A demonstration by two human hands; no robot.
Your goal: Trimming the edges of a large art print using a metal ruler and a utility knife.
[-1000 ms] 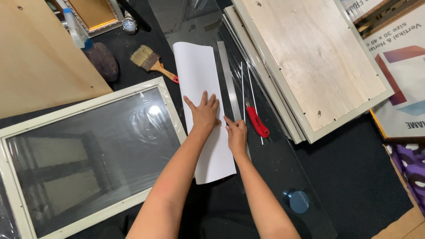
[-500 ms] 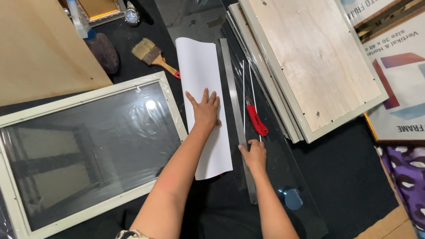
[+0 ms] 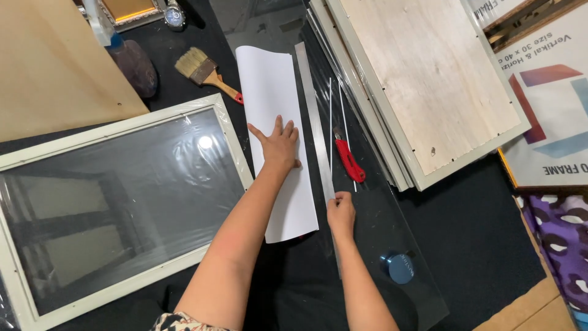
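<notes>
On the white sheet, left hand flat and open; right hand on the metal ruler, its grip hidden

Blk table: frame, brush, paper.

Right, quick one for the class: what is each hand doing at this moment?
Left hand: open, fingers spread, pressed flat on the white paper.
Right hand: closed on the near end of the metal ruler.

Bright overhead light, lamp glare on wrapped frame, sharp focus
</notes>
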